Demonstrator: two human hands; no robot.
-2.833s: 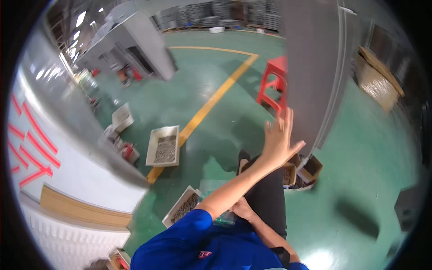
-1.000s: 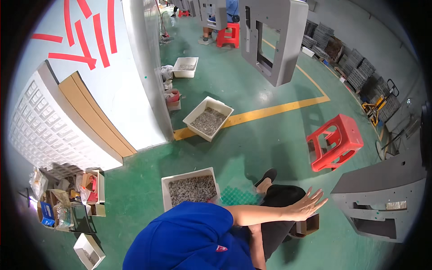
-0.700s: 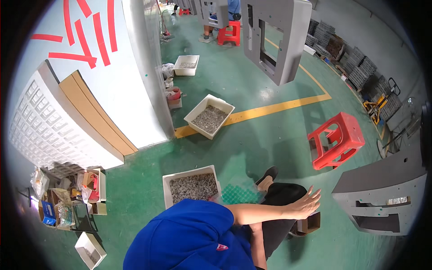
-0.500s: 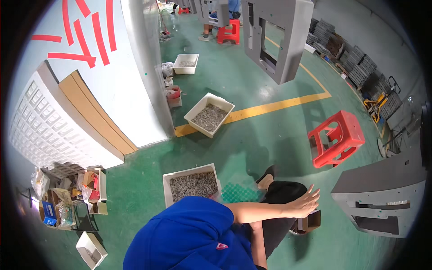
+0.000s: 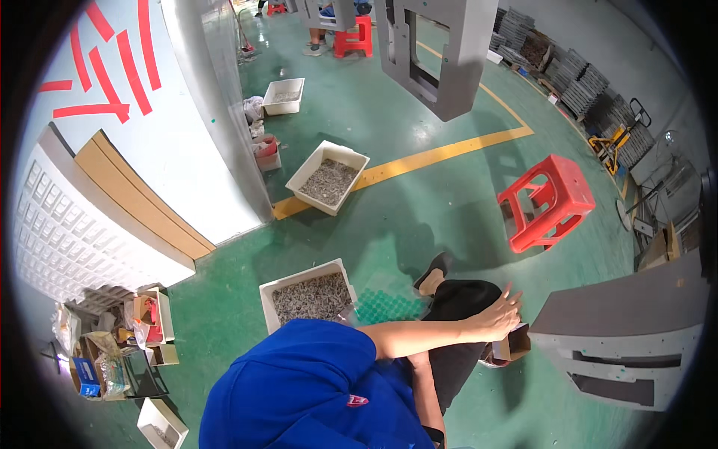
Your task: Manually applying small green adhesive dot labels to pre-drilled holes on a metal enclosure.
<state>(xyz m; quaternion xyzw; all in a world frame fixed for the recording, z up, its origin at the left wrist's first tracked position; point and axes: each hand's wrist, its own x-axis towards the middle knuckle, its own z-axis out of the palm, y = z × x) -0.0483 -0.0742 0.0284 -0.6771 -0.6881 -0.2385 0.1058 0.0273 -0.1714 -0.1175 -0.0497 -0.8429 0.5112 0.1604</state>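
My left hand (image 5: 499, 316) reaches across my black-trousered legs (image 5: 456, 299) to a small open cardboard box (image 5: 513, 346) on the green floor. Its fingers are bent and slightly apart over the box's rim, and nothing shows in them. The box stands against the edge of a grey metal panel (image 5: 628, 329) lying at the right. My right forearm (image 5: 422, 393) runs up from the lower edge beside my blue shirt (image 5: 299, 389); its hand is hidden under my left arm. A white tray of small grey metal parts (image 5: 310, 295) sits by my left knee.
A red plastic stool (image 5: 550, 202) stands beyond my foot. A second white tray of parts (image 5: 327, 178) lies on a yellow floor line (image 5: 441, 153), a third one (image 5: 284, 96) farther off. A white wall (image 5: 172, 142) is at the left, cartons (image 5: 112, 352) at its foot. A grey frame (image 5: 449, 52) stands ahead.
My left hand, held flat with spread fingers near the grey panel's edge, has dropped onto the small cardboard box and curled. The view has tilted slightly.
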